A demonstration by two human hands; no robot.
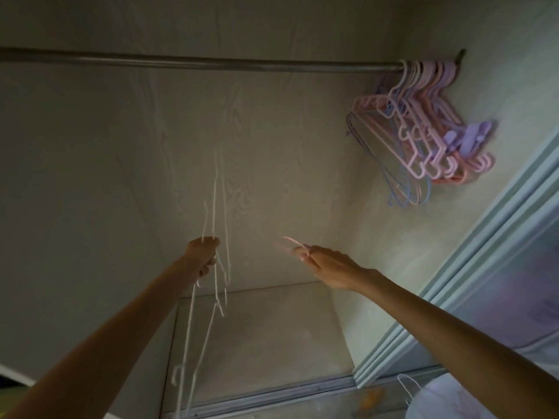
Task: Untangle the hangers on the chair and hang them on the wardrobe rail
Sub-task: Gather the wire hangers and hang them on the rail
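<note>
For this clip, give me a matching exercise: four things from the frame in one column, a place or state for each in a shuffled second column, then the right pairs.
Column one:
1. White hangers
2. Pink hanger
3. Bunch of pastel hangers
4. Wardrobe rail

Column two:
A. Hung at the rail's right end
B. Gripped in the left hand
C. Runs across the top of the wardrobe, bare along most of its length
D. Pinched in the right hand, blurred

Pairs: 1-B, 2-D, 3-A, 4-C
</note>
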